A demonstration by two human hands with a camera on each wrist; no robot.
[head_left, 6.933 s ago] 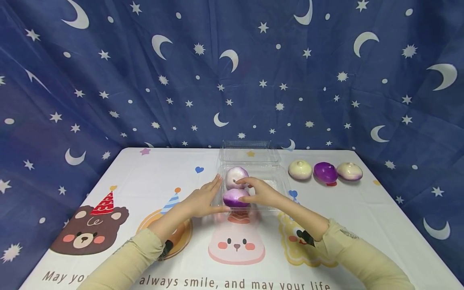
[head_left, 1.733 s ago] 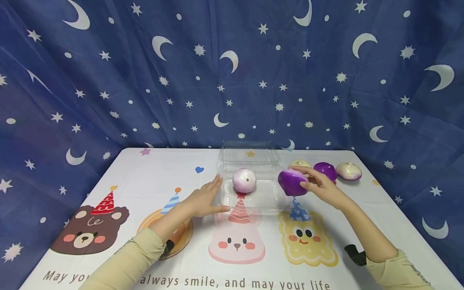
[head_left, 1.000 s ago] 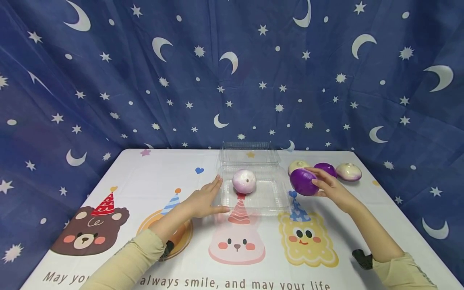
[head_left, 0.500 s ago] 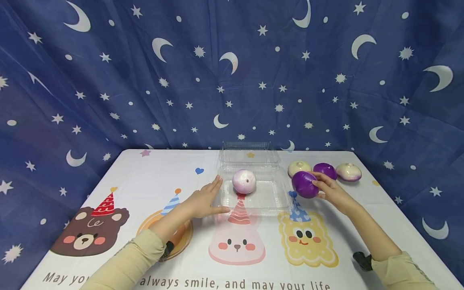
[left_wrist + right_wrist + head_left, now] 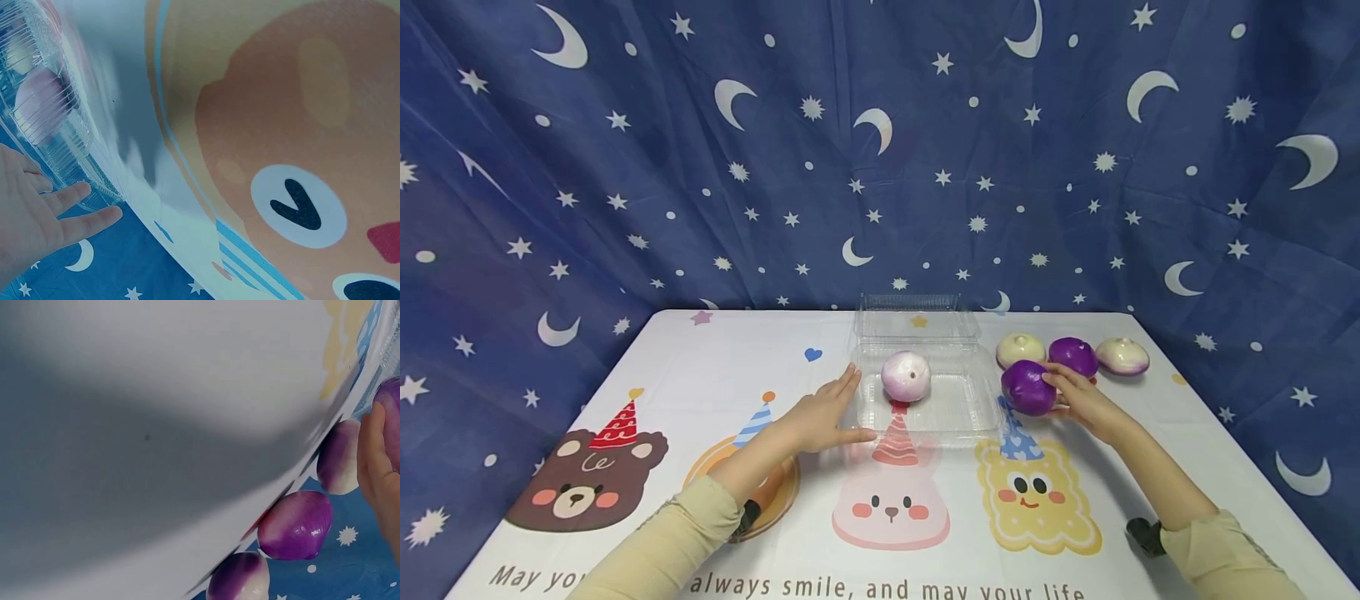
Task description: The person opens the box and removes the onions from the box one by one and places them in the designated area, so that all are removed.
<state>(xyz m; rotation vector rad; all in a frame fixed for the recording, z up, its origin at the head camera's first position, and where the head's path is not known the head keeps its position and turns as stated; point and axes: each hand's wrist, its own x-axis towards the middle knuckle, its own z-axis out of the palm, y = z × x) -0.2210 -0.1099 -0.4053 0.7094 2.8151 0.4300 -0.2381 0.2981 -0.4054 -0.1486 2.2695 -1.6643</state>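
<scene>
My right hand (image 5: 1086,404) grips a purple onion (image 5: 1028,387) just right of a clear plastic box (image 5: 958,408); whether the onion touches the table I cannot tell. Inside the box, on its left side, sits a pale onion with a pinkish tint (image 5: 905,377). My left hand (image 5: 820,417) lies with fingers spread at the box's left side, and its fingers (image 5: 94,224) reach the box edge in the left wrist view. At the right edge of the right wrist view, the fingers (image 5: 374,444) lie against the held onion (image 5: 390,425).
Behind the held onion stand a cream onion (image 5: 1021,350), a purple onion (image 5: 1072,357) and a white-and-purple onion (image 5: 1123,356) in a row. The box's lid (image 5: 917,321) is folded back towards the starry curtain (image 5: 790,167). A printed white cloth (image 5: 760,342) covers the table.
The right hand has taken the purple onion out of the box and moved it right, lowering it slightly of late. The pale onion sits a little further right. The left hand has stayed put.
</scene>
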